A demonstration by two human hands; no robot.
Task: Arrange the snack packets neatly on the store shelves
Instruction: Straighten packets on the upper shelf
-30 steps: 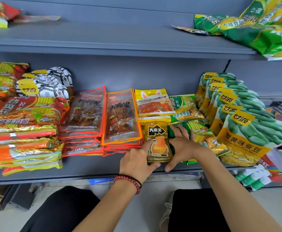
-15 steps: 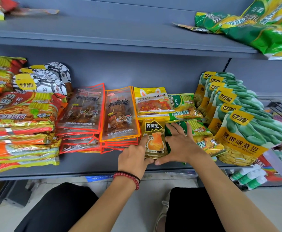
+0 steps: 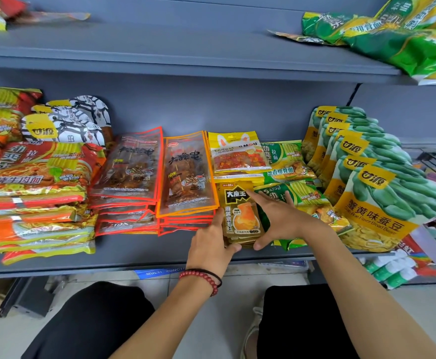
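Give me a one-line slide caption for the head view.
Both hands, left hand and right hand, square up a small gold snack packet stack on the grey shelf.

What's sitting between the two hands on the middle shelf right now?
In the head view, a small stack of gold packets lies between the left hand and right hand, both touching its sides.

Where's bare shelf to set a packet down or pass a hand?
Free: middle of the upper shelf; the lower shelf's front strip, left of the left hand. Crowded: from the red noodle packs to the broad bean bags, and round the small gold packets between both hands.
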